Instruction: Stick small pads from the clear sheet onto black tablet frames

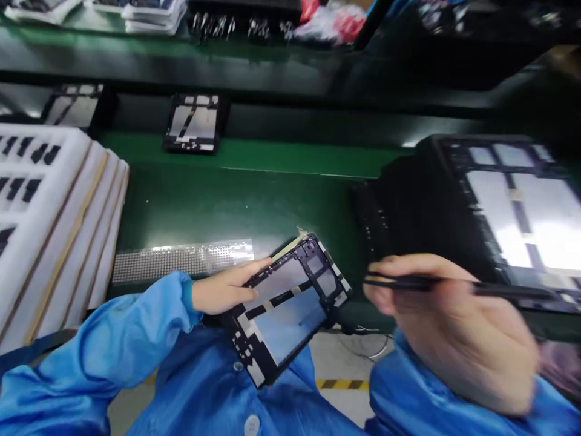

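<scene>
My left hand [229,289] grips one long side of a tablet housing [290,303], thumb on its face and fingers beneath. The housing is a black frame with a silvery inner plate and a dark strip across it, tilted over the front edge of the bench. In my right hand [458,327], slightly blurred, a pair of black tweezers [417,282] is pinched, tips pointing left, apart from the housing. Behind that hand rises a tall stack of similar housings [494,206]. A sheet of small grey dots [181,261] lies on the bench beyond my left wrist.
White foam trays [59,224] holding small black parts are stacked at left. Two more piles of housings, one at mid-left [193,124] and one farther left [75,109], stand at the back of the green bench [254,200]. A shelf [254,66] carries bags and parts above.
</scene>
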Tool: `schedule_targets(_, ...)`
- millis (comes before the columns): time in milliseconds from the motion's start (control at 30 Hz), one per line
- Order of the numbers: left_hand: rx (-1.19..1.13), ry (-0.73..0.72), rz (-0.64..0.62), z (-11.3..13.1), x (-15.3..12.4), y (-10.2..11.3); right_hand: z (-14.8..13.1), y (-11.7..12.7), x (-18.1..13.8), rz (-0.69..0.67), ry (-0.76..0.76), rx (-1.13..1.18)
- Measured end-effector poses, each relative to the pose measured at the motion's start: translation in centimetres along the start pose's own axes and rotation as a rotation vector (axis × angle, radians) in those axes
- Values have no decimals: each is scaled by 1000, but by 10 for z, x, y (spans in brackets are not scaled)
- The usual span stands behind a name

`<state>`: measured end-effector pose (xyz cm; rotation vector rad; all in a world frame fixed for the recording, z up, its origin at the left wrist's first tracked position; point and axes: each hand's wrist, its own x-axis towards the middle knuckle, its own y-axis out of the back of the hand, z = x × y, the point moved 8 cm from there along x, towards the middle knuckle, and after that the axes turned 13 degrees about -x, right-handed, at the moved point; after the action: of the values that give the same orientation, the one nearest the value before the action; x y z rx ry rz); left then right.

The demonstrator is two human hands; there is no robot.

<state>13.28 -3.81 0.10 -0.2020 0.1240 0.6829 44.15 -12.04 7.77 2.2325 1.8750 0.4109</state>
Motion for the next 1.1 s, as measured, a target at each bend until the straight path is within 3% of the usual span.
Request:
schedule_targets(67,65,5,48,4,-4,14,-28,-84,47,-212,-54,131)
schedule_targets(133,202,-8,156,17,-10,36,-39,-140,79,-309,-39,118)
schedule_targets(200,520,-42,255,32,-13,62,-33,-170,94,-348,48,-13)
schedule_targets(333,819,3,108,18,0,85,3,-205,93,-523,136,-231)
schedule_targets(467,928,58,64,-3,9,89,14,-219,93,-557,147,-290)
schedule_targets(633,944,61,90,0,11,86,4,-228,94,-618,183,-387)
schedule_targets(1000,997,86,86,-1,11,87,6,-230,98,-643,153,-396)
schedule_targets(1100,989,107,88,-2,10,88,-3,-219,83,-559,74,-290)
